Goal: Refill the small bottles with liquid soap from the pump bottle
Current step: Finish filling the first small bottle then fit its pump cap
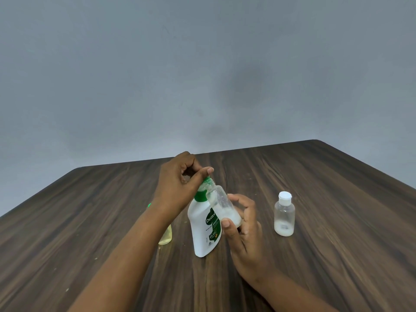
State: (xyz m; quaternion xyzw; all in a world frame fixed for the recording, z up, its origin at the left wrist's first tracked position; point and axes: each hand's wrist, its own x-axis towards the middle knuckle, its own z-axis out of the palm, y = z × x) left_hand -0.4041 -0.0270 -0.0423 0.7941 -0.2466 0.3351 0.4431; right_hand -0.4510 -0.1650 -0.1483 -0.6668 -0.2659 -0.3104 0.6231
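A grey wall (202, 64) stands behind the dark wood table (315, 176). The white pump bottle (202, 235) with its green collar stands near the table's middle, tilted a little to the left. My left hand (180, 183) is curled over its pump head, thumb laid across the top. My right hand (245, 235) grips the open bottle (221, 203) by its base, tilted, mouth up against the pump's spout, with a little white soap pooled at the low end. A capped bottle (284, 216) stands upright on the table, apart to the right, soap at its bottom. A yellow bottle (166, 237) shows partly behind my left forearm.
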